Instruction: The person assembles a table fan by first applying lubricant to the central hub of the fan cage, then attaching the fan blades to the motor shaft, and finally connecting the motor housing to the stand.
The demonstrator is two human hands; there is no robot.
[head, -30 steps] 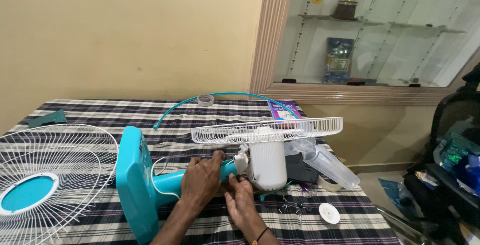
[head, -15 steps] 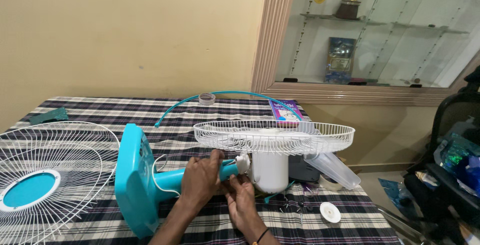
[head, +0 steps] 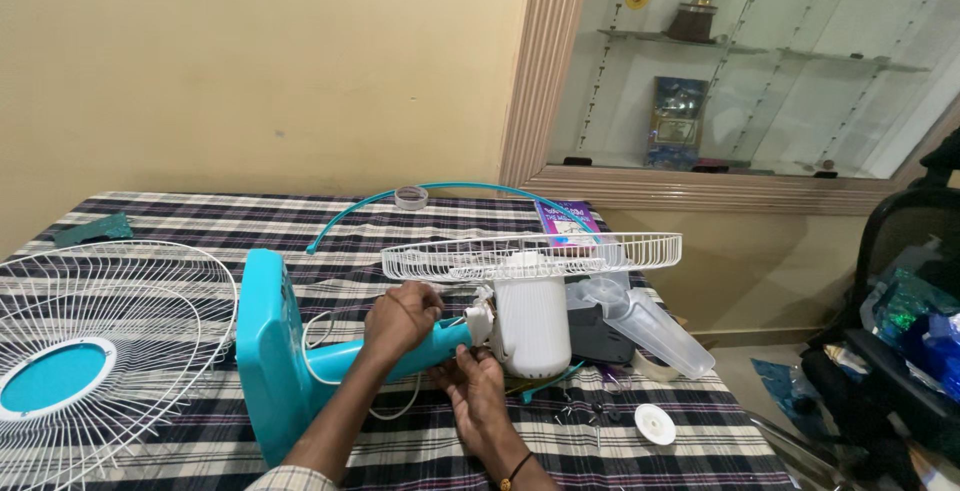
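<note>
- My left hand (head: 400,317) is curled round the teal stem (head: 400,354) of a fan that lies on its side on a checked tablecloth (head: 180,213); the fingers are closed over the top of the stem, just short of the white neck joint (head: 481,322).
- My right hand (head: 470,391) sits just below and beside the left, palm up, with the fingertips pinched at the underside of the joint. I cannot tell what, if anything, they grip there.
- The white motor housing (head: 533,328) stands just right of both hands, touching the joint.
- The white rear grille (head: 532,256) lies flat on top of the housing, above and to the right of my hands.
- The teal base (head: 265,361) stands on edge to the left of my left wrist, at the far end of the stem.
- A thin white cord (head: 395,413) loops from the base under my left forearm.
- The front grille (head: 95,351), with a teal centre disc, lies well to the left of the base.
- A clear blade (head: 655,326) rests behind the housing, right of my hands.
- A small white cap (head: 656,424) lies on the cloth to the right of my right hand, with dark screws (head: 595,413) between.
- A teal rim band (head: 450,191) arcs beyond my hands, with a tape roll (head: 411,198) on it.
</note>
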